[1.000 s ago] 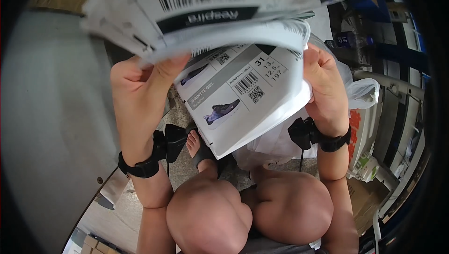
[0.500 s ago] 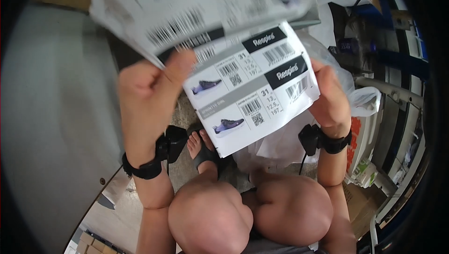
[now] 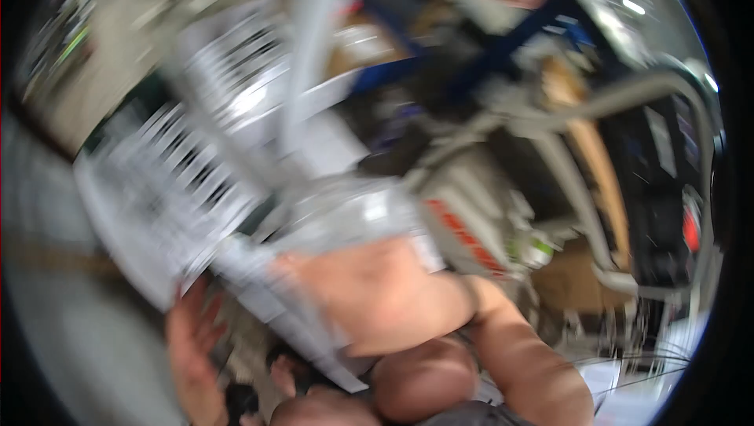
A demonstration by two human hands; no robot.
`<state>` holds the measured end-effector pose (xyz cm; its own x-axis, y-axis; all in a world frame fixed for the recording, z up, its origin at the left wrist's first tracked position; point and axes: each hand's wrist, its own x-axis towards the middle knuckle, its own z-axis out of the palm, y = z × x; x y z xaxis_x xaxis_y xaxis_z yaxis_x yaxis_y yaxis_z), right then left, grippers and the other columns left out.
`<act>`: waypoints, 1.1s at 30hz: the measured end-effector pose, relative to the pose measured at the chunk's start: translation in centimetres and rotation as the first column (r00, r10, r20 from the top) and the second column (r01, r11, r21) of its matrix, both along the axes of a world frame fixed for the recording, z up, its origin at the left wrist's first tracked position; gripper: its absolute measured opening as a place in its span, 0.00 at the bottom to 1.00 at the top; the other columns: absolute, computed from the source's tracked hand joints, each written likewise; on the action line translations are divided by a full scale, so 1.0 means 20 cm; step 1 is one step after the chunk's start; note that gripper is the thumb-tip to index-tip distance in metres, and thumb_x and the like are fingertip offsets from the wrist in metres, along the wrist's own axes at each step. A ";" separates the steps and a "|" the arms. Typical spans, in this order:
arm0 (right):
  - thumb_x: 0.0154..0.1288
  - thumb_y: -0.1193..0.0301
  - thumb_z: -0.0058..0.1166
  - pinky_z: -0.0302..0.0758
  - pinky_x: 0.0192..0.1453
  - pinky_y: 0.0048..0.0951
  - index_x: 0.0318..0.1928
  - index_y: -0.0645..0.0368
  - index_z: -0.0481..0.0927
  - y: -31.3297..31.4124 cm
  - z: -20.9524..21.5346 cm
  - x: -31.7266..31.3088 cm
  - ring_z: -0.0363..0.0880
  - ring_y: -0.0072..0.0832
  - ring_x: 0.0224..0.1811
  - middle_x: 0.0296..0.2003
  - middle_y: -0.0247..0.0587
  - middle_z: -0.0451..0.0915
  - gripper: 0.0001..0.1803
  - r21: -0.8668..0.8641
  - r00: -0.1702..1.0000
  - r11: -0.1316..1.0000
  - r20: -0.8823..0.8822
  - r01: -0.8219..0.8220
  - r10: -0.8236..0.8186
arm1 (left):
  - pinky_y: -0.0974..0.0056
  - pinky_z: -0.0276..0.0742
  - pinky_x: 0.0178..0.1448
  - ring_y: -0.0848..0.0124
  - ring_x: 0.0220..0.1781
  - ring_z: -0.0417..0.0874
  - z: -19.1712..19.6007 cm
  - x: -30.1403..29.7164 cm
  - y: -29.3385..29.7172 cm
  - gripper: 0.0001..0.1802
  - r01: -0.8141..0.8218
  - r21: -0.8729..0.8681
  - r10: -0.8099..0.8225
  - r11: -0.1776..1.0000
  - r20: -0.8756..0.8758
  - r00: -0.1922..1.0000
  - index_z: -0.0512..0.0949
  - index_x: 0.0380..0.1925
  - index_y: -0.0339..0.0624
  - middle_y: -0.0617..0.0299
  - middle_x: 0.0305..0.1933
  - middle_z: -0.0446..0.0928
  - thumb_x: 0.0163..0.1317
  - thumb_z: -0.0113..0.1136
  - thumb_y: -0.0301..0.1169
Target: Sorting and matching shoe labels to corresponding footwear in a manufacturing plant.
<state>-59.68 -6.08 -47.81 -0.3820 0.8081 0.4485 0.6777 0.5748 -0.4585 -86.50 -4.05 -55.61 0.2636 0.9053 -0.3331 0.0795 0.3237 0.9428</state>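
Observation:
The view is smeared by motion. My left hand (image 3: 192, 347) is low on the left, its fingers spread. Just above its fingertips is the lower edge of a large white label sheet (image 3: 169, 190) with dark stripes. A second white sheet (image 3: 243, 57) shows similar stripes farther off. My right hand (image 3: 357, 292) reaches across the middle, above my right knee. Its fingers are blurred, but they appear closed on a white strip of labels (image 3: 302, 336), which slants down toward my knees. Whatever lies under the right hand is hidden.
A clear plastic bag (image 3: 353, 206) lies just beyond my right hand. To its right are a white box with red marks (image 3: 463, 241), a grey metal frame (image 3: 558, 124) and a brown cardboard box (image 3: 577, 281). A grey panel (image 3: 63, 308) borders the left side.
The view has swung and blurred. My left hand has come off the labels and opened. My right hand has moved left across my body with the label strip; the large sheets now appear farther left.

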 end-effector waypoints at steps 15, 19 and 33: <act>0.47 0.61 0.72 0.65 0.66 0.46 0.70 0.62 0.54 -0.23 0.04 0.23 0.59 0.57 0.67 0.69 0.64 0.53 0.54 0.012 0.939 0.939 -0.033 0.343 -0.342 | 0.48 0.69 0.68 0.49 0.65 0.71 0.00 0.31 0.01 0.34 0.473 0.216 -0.474 0.854 0.698 0.536 0.56 0.67 0.33 0.42 0.64 0.67 0.60 0.52 0.28; 0.56 0.58 0.68 0.69 0.63 0.37 0.73 0.60 0.47 -0.12 -0.46 0.45 0.73 0.40 0.58 0.58 0.59 0.71 0.53 -0.715 0.834 0.699 -0.404 -0.032 -0.375 | 0.49 0.70 0.67 0.51 0.63 0.74 -0.41 0.42 0.06 0.33 0.467 -0.132 -0.268 0.874 0.671 0.692 0.59 0.65 0.29 0.44 0.64 0.70 0.55 0.49 0.17; 0.50 0.75 0.67 0.70 0.47 0.34 0.37 0.62 0.79 -0.27 -0.71 0.31 0.72 0.41 0.43 0.39 0.45 0.78 0.14 -0.502 0.770 0.680 -0.042 0.535 -0.637 | 0.57 0.79 0.33 0.62 0.27 0.82 -0.50 0.43 -0.22 0.24 0.568 -0.012 -0.483 0.823 -0.541 0.689 0.76 0.46 0.31 0.52 0.29 0.80 0.59 0.66 0.40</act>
<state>-53.56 -11.49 -62.10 0.2939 0.9558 -0.0020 0.6695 -0.2074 -0.7132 -77.86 -8.46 -65.54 0.5454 0.7176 -0.4332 0.6636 -0.0539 0.7461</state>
